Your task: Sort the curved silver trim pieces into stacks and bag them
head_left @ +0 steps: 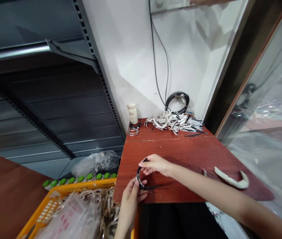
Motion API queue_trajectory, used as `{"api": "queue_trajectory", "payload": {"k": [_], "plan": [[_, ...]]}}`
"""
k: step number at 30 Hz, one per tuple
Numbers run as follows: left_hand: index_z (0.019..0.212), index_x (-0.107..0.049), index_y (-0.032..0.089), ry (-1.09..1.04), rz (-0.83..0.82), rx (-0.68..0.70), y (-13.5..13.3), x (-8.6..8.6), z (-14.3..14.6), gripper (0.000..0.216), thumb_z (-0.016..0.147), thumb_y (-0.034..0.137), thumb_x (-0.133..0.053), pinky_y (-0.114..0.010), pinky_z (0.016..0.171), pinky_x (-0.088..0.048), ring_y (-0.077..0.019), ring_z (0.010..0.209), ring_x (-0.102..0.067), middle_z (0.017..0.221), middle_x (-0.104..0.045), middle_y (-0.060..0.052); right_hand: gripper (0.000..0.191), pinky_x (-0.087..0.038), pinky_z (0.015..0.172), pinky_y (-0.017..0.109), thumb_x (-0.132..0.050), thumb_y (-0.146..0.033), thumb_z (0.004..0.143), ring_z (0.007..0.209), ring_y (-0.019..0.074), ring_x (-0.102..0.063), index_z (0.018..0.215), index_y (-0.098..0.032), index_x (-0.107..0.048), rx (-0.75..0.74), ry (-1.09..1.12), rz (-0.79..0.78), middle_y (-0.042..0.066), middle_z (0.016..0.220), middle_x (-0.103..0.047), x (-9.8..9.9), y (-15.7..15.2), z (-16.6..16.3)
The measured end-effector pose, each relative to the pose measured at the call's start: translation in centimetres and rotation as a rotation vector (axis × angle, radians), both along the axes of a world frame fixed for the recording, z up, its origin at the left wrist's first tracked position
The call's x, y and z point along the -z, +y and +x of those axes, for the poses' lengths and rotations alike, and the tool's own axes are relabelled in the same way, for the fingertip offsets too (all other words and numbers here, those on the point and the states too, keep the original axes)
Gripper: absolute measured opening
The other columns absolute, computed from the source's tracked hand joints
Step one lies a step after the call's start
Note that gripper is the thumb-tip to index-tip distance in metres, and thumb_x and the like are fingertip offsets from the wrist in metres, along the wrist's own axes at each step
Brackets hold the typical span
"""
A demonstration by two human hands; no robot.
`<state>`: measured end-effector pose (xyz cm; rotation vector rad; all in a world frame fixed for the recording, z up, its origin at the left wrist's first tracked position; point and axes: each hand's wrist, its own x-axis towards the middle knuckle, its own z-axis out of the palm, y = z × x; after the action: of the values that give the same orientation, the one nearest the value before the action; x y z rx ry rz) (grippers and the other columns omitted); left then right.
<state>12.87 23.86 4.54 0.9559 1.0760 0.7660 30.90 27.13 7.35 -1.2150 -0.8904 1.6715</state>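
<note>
Above the near left part of the red-brown table [180,159], both hands hold a curved black-and-silver band [138,176]. It is bent in an open C shape, and dark thin ends trail from its lower side to the right. My right hand [155,165] is closed in a pinch at the band's upper end. My left hand [130,192] grips the lower left of the curve between thumb and fingers. Whether the band is one piece or several thin ones together, I cannot tell.
At the table's back lie a heap of white and black strips [174,122], a coiled black cable [188,98], a white bottle [132,113] and stacked curved bands [133,130]. A whitish curved piece [230,181] lies right. A yellow crate [43,212] with bags stands lower left.
</note>
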Motion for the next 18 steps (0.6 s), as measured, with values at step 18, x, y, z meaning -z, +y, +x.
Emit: {"api": "queue_trajectory", "payload": {"k": [18], "plan": [[0.102, -0.056, 0.018, 0.237, 0.249, -0.199, 1.4, 1.7, -0.2, 0.061, 0.077, 0.072, -0.046, -0.039, 0.084, -0.056, -0.0253, 0.097, -0.069, 0.104, -0.071, -0.013, 0.036, -0.043, 0.103, 0.045, -0.068, -0.026, 0.085, 0.110, 0.0242, -0.059, 0.119, -0.018, -0.060, -0.083, -0.827, 0.561, 0.011, 0.116, -0.065, -0.7, -4.3, -2.7]]}}
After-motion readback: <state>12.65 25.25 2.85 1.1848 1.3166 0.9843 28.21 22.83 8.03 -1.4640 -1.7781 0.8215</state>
